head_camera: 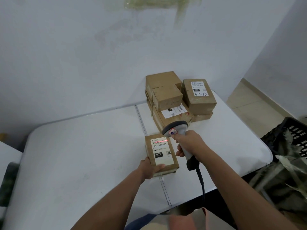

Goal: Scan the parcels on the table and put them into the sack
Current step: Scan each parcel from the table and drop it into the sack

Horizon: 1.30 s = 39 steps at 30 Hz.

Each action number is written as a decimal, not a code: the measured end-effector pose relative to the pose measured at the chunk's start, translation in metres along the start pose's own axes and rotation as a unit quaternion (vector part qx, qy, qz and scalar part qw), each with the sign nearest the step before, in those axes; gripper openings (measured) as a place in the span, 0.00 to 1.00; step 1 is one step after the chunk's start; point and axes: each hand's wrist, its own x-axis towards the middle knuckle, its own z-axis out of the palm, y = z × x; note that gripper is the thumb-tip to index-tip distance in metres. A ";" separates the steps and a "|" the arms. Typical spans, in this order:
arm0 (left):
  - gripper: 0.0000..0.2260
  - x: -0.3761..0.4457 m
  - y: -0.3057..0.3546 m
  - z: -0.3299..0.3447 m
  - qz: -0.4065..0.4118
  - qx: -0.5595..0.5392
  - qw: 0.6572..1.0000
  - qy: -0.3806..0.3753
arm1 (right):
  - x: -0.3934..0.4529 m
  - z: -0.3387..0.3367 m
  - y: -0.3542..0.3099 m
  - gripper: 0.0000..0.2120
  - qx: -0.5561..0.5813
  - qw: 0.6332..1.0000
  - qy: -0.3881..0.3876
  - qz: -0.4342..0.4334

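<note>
Brown cardboard parcel (162, 154) looks stiff and light; left hand (148, 168) grips its near edge, right hand (187, 143) grips the grey scanner (176, 128).

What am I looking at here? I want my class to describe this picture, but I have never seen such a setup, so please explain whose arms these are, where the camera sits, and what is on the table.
There is no machine here. A person wears one camera on the head, looking forward and down, so the two bare arms are that person's own. The left hand holds a small brown parcel by its near end, label facing up. The right hand grips a grey corded scanner, and its red line falls across the barcode at the top of the label. Further back on the white table stands a stack of brown parcels, some with white labels. At the right edge sits a dark crate with what looks like a dark sack around it.
</note>
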 end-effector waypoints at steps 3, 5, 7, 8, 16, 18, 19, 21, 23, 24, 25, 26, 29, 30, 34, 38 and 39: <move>0.48 -0.006 0.004 0.000 0.006 -0.010 1.000 0.007 | 0.000 0.001 0.000 0.14 -0.005 1.000 -0.001 0.003; 0.48 -0.006 0.003 0.001 0.002 -0.019 1.000 0.010 | 0.001 0.001 0.000 0.14 -0.005 1.000 -0.001 0.001; 0.49 0.000 0.000 0.003 0.003 -0.016 1.000 0.009 | 0.000 0.001 0.001 0.15 -0.005 1.000 -0.002 0.003; 0.50 0.005 -0.003 0.003 0.002 -0.013 1.000 0.009 | 0.001 0.001 0.001 0.14 -0.004 1.000 -0.003 0.003; 0.39 -0.030 0.032 -0.019 0.014 0.117 0.992 -0.051 | 0.005 -0.004 0.017 0.15 0.042 0.999 0.007 0.009; 0.42 -0.033 0.039 -0.037 0.027 0.183 0.980 -0.068 | 0.007 -0.008 0.027 0.16 0.054 0.998 0.014 0.020; 0.46 -0.032 0.042 -0.046 0.026 0.190 0.979 -0.072 | 0.008 -0.011 0.033 0.17 0.064 0.997 0.018 0.027; 0.52 -0.027 0.048 -0.058 0.027 0.180 0.981 -0.063 | 0.009 -0.016 0.047 0.17 0.085 0.995 0.031 0.040; 0.53 -0.024 0.059 -0.051 0.049 0.194 0.980 -0.011 | 0.009 -0.020 0.062 0.18 0.099 0.993 0.039 0.054; 0.52 -0.026 0.068 -0.042 0.062 0.217 0.974 0.023 | 0.009 -0.021 0.070 0.18 0.104 0.992 0.041 0.061; 0.52 -0.029 0.076 -0.029 0.070 0.240 0.967 0.050 | 0.007 -0.023 0.077 0.19 0.108 0.991 0.044 0.066; 0.52 -0.031 0.082 -0.014 0.071 0.260 0.961 0.066 | 0.006 -0.026 0.085 0.19 0.114 0.990 0.046 0.071; 0.51 -0.039 0.090 0.026 0.062 0.306 0.947 0.079 | 0.000 -0.036 0.107 0.19 0.133 0.986 0.060 0.082; 0.50 -0.041 0.090 0.035 0.068 0.328 0.939 0.078 | -0.002 -0.041 0.116 0.19 0.142 0.984 0.068 0.086; 0.44 -0.046 0.084 0.059 0.151 0.383 0.910 0.053 | -0.012 -0.061 0.153 0.18 0.184 0.972 0.097 0.105; 0.37 -0.060 0.097 0.087 0.253 0.352 0.901 -0.014 | -0.027 -0.081 0.192 0.17 0.232 0.956 0.136 0.115; 0.36 -0.063 0.103 0.096 0.281 0.350 0.893 -0.035 | -0.032 -0.090 0.201 0.17 0.237 0.952 0.152 0.119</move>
